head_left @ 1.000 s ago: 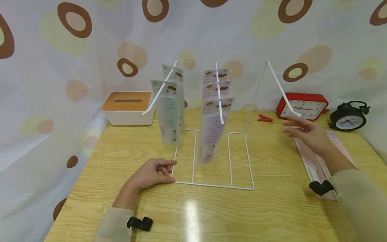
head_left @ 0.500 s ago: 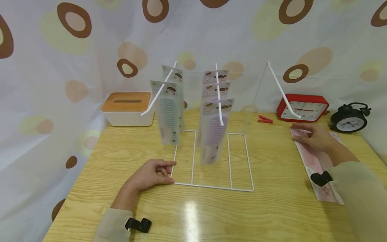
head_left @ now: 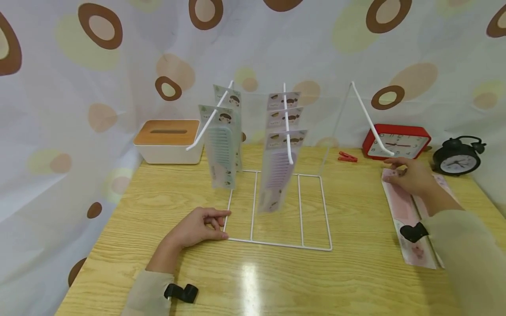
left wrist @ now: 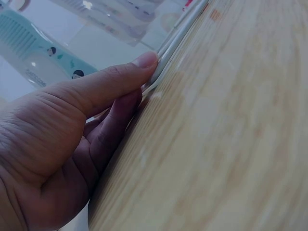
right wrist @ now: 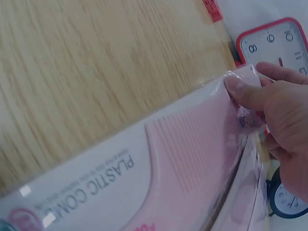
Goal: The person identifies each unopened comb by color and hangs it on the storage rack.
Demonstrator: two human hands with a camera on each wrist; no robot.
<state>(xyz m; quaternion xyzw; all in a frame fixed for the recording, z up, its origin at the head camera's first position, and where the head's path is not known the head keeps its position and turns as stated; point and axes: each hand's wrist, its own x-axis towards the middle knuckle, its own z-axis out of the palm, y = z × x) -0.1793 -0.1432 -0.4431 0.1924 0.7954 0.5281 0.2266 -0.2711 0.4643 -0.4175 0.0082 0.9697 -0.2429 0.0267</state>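
A white wire display rack [head_left: 276, 244] stands on the table, its base corner pinched between the thumb and fingers of my left hand [head_left: 199, 226]. Green packaged combs [head_left: 221, 149] hang from its left hook, and purple packaged combs [head_left: 276, 175] from its middle hook. The right hook [head_left: 367, 116] carries nothing. At the right, my right hand [head_left: 413, 177] pinches the top end of a pink packaged comb [head_left: 407, 219]; the right wrist view shows the thumb on the clear wrapper of this pink comb [right wrist: 192, 149]. Another pink packaged comb [right wrist: 240, 197] lies beside it, partly hidden by the arm.
Behind the right hand stand a red clock [head_left: 397, 140] and a black alarm clock [head_left: 456, 156]. A red clothespin [head_left: 348, 156] lies near the table's back edge. At the back left is a white tissue box [head_left: 168, 142] with a wooden lid. A patterned curtain closes off the back.
My right hand has come down from beside the right hook to the pink packages and taken hold of one, which has shifted slightly. The left hand stays on the rack.
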